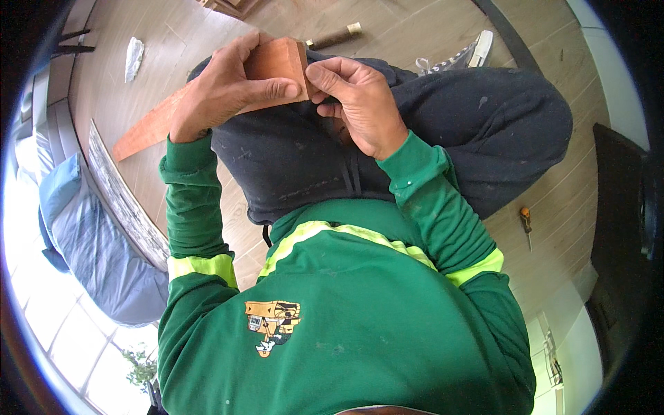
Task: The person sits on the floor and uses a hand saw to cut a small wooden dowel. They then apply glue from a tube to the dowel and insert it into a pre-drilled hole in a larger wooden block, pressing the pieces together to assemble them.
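A long reddish-brown wooden board (273, 61) lies slantwise above my crossed legs, its narrower end reaching out to the left. My left hand (225, 90) is wrapped round it near the thick end, thumb along the near side and fingers over the far side. At that end face, my right hand (360, 100) is closed in a pinch, thumb and forefinger against the board's edge. Whether something small sits between those fingertips is hidden. Both hands are above my dark trousers (277, 166).
A screwdriver (526, 221) lies on the wood-look floor to the right. Beyond my knees are a dark rod with a pale end (335, 37), a checked shoe (465, 55) and a wooden piece (232, 6). White crumpled plastic (134, 59) and a blue cushioned thing (104, 235) are at left.
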Action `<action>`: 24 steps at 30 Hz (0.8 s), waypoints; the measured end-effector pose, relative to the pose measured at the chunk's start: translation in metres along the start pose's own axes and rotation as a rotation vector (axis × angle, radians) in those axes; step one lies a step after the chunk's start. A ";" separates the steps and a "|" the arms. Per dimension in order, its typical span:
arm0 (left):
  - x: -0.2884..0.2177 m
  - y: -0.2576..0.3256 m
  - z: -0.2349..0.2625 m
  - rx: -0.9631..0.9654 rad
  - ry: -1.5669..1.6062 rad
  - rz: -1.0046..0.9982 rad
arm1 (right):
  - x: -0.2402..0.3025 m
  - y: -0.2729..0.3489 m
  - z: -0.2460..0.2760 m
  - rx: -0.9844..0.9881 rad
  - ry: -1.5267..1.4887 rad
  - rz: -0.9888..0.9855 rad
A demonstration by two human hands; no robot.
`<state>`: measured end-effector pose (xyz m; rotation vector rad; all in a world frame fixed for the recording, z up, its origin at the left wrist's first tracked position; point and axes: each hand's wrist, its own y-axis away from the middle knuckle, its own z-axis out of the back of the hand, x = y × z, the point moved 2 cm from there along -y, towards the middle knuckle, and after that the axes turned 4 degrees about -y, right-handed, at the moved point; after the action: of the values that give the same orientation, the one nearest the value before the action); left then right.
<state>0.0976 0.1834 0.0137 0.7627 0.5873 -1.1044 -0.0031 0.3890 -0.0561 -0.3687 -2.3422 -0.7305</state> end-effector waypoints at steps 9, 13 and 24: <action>-0.003 -0.001 -0.002 -0.025 -0.001 -0.046 | -0.005 -0.003 0.004 0.048 -0.034 0.039; 0.000 0.000 -0.002 -0.046 -0.028 -0.069 | -0.004 -0.003 0.003 0.056 -0.035 0.039; -0.001 -0.001 -0.002 -0.047 -0.034 -0.049 | -0.009 -0.006 0.005 0.057 -0.048 0.058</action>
<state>0.0966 0.1857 0.0131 0.6905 0.6042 -1.1424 -0.0017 0.3864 -0.0673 -0.4320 -2.3814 -0.6329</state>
